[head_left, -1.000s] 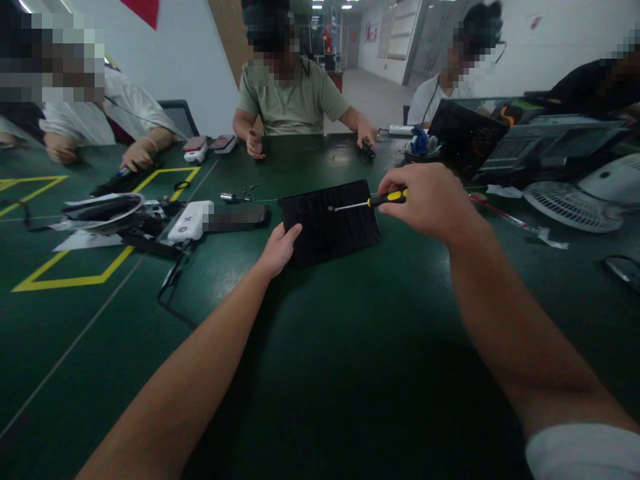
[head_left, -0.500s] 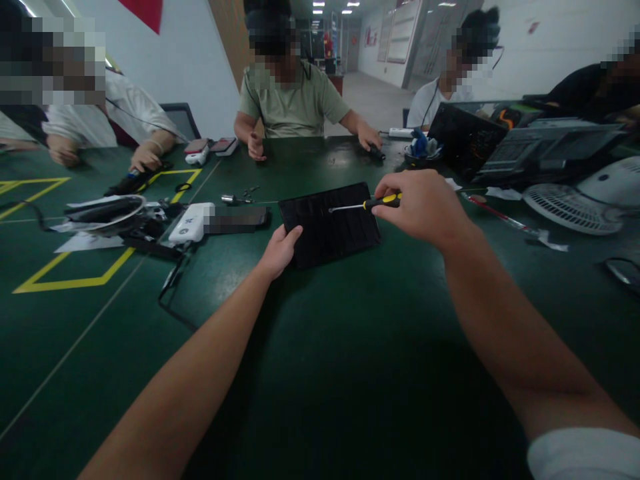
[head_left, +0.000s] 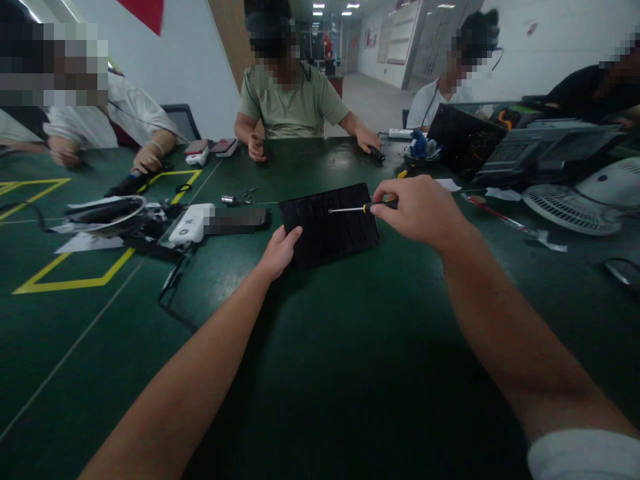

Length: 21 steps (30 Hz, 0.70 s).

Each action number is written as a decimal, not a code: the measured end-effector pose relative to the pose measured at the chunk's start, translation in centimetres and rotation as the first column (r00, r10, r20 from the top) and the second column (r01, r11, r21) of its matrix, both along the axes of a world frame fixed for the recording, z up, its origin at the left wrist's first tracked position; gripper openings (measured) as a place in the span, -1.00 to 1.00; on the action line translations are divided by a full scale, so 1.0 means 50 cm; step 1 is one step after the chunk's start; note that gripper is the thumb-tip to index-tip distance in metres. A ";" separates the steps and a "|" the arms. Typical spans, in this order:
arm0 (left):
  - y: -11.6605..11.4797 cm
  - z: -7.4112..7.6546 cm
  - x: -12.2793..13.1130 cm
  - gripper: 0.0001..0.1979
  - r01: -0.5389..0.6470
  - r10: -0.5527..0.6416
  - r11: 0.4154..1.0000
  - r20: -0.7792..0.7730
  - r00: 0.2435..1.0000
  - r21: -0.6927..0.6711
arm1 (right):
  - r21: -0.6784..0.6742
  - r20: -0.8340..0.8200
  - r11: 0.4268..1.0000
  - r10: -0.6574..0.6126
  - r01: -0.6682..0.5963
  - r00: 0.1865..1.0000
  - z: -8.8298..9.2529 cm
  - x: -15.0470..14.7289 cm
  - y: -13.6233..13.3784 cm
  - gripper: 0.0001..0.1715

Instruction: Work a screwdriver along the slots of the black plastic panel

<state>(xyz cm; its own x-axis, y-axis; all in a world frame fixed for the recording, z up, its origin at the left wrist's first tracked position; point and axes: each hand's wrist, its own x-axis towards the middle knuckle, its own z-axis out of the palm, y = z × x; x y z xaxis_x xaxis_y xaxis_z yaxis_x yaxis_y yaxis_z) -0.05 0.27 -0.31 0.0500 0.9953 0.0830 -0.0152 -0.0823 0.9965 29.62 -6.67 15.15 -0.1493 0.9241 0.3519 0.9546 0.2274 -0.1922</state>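
Observation:
A flat black panel (head_left: 325, 230) lies on the green table (head_left: 320, 347) in front of me. My left hand (head_left: 278, 251) grips the panel's near left corner, thumb on top. My right hand (head_left: 419, 210) is closed around a screwdriver (head_left: 350, 209) with a yellow and black handle. Its thin metal shaft points left, and the tip rests on the panel's upper middle. Most of the handle is hidden inside my fingers.
Left of the panel lie a dark phone (head_left: 240, 219), a white power bank (head_left: 190, 223), cables and a round dish (head_left: 105, 212). Loose screws (head_left: 235, 199) sit beyond it. Laptops (head_left: 525, 143) and a white fan (head_left: 575, 207) stand at right. Several people sit around the table.
My right hand has dropped lower and closed further over the screwdriver handle, so less yellow shows. The tip stays on the panel. My left hand has not moved.

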 end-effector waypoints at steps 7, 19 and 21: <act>0.001 0.000 0.000 -0.55 -0.004 0.004 1.000 0.006 1.000 0.008 | -0.054 -0.003 0.998 0.031 -0.031 1.000 -0.002 0.003 0.006 -0.68; 0.000 0.000 0.001 -0.61 -0.011 0.011 1.000 -0.001 1.000 0.003 | -0.077 0.000 0.997 0.003 -0.003 1.000 -0.010 0.002 0.005 -0.77; -0.001 0.001 0.002 -0.61 -0.010 0.010 1.000 0.000 1.000 0.006 | -0.061 -0.005 0.998 0.016 -0.017 1.000 -0.006 0.005 0.005 -0.78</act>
